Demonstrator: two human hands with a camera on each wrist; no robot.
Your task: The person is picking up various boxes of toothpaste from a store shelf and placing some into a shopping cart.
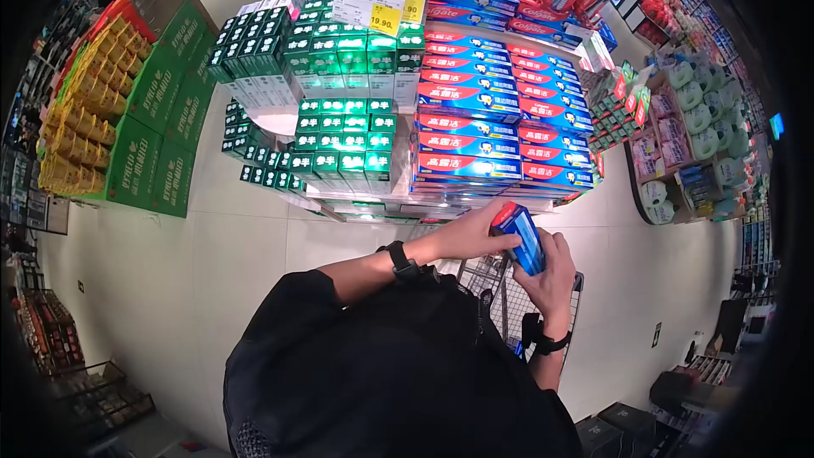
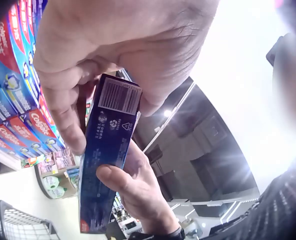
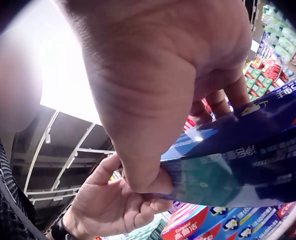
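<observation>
I'm holding a toothpaste box (image 1: 519,236) up in front of my chest, above the shopping cart (image 1: 500,288), just in front of the stacked display. Both hands are closed on it. My left hand (image 1: 471,236) is pinching the upper end, thumb on one side and curled fingers (image 2: 68,125) on the other. My right hand (image 1: 551,276) is wrapping the lower part, with its thumb (image 2: 119,176) lying across the face and the other fingers behind.

I'd judge I'm gripping it at both ends to keep the long carton steady and tilted toward my face, so the printed side can be read. It's well clear of the shelf stacks, touching nothing but my hands.

The box (image 2: 108,150) is a long, slim carton, dark blue and glossy, with a red end in the head view. A white barcode label (image 2: 119,98) is sitting at the top end, with small recycling marks and fine white print under it. The right wrist view is showing a teal patch and more small print on the box (image 3: 238,165); I can't read it.

Behind it, blue-and-red boxes (image 1: 492,119) of the same kind are piled flat, with green boxes (image 1: 339,102) beside them and a yellow price tag (image 1: 386,17) on top.
</observation>
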